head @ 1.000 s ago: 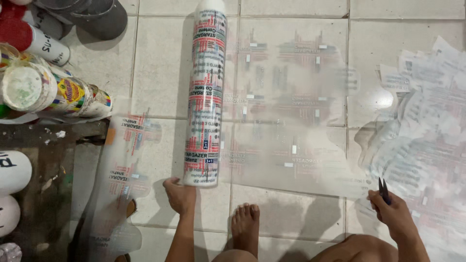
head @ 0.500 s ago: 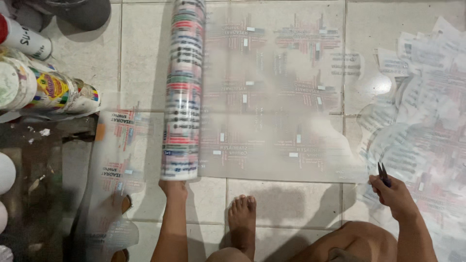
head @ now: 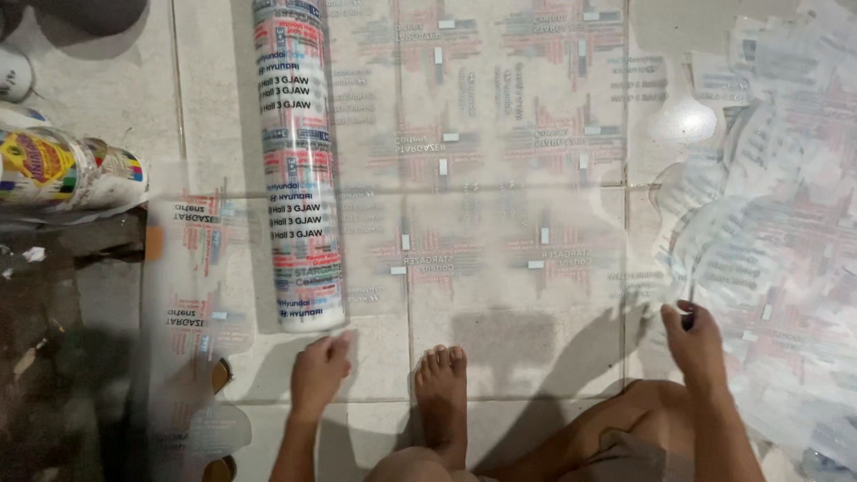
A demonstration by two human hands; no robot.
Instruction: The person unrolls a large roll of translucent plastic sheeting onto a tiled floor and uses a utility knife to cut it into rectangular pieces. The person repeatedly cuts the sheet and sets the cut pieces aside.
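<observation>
The left hand (head: 321,370) was stretched forward and low, palm down, its fingers curled loosely. The right hand (head: 694,344) was out to the side, closed in a fist with the thumb on top. Both forearms were bare and reached away from the body.

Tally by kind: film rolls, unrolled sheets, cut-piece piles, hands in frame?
Printed film roll: 1
Unrolled clear printed sheet: 1
Pile of cut printed pieces: 1
Hands: 2, left hand at the roll's end, right hand by the pile
Total: 5
</observation>
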